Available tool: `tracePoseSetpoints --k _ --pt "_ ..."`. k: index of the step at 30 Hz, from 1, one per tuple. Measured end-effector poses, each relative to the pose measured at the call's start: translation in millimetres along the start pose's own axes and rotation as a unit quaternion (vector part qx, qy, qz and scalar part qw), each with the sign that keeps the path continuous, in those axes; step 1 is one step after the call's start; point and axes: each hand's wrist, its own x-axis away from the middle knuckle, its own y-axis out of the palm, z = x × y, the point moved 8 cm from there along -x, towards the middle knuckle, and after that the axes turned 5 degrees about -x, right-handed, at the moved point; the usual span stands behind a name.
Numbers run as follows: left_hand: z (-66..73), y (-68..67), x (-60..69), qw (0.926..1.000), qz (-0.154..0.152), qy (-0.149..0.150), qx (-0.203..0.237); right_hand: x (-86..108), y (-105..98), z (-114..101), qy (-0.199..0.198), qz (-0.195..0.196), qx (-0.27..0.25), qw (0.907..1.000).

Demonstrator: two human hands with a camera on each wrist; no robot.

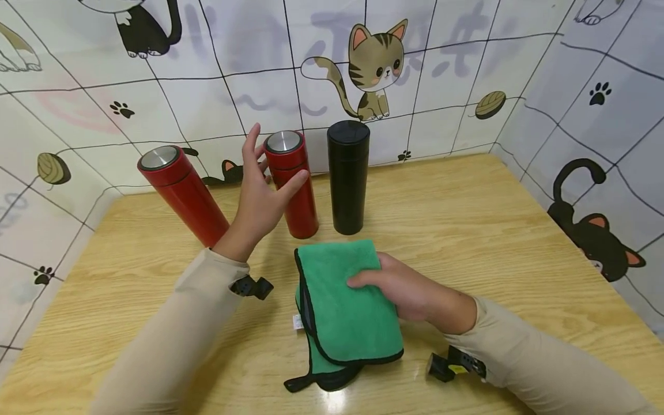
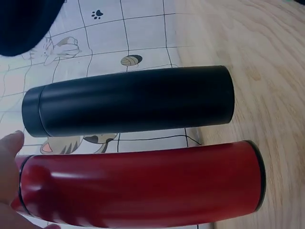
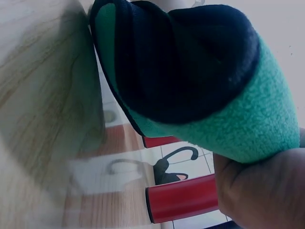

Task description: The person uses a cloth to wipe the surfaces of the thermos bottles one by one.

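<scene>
Curl the spread left hand (image 1: 261, 199) evenly round the red bottle (image 1: 301, 212) near frame centre, right hand (image 1: 410, 288) gripping the green cloth (image 1: 350, 323)

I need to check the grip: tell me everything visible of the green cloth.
The green cloth looks soft and fuzzy, with black edging, a white tag and a black loop at its lower left. It is folded in layers, nearer the head camera than the black bottle. The right hand grips its right side, thumb on top. Whether its lower end touches the table is unclear.
</scene>
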Motion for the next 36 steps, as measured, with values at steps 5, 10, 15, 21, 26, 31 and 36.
tracePoseSetpoints --k 5,10,15,21,26,31,36 --pt "-2.8 3.4 -2.4 0.9999 -0.014 0.001 0.006 -0.6 -2 -1 0.007 0.008 0.004 0.9999" --pt "-2.2 -0.6 4.1 1.0000 -0.002 0.004 -0.007 3.1 -9 -11 -0.006 0.023 0.013 0.9996" --pt "-0.9 -9.4 17.8 0.9994 0.013 0.010 -0.030 10.1 -19 -29 -0.020 0.062 0.059 0.9961" --pt "5.2 -20.2 40.9 0.9976 0.031 0.028 -0.056 20.3 -32 -54 -0.077 0.098 0.153 0.9804" --pt "14.9 -19.6 61.1 0.9947 0.041 0.056 -0.076 26.8 -39 -68 -0.124 0.128 0.214 0.9605" --pt "26.8 -15.0 79.2 0.9943 0.038 0.073 -0.067 30.1 -42 -74 -0.145 0.161 0.254 0.9426" --pt "43.6 -10.3 97.1 0.9915 0.033 0.108 -0.063 32.6 -41 -79 -0.171 0.182 0.275 0.9284"
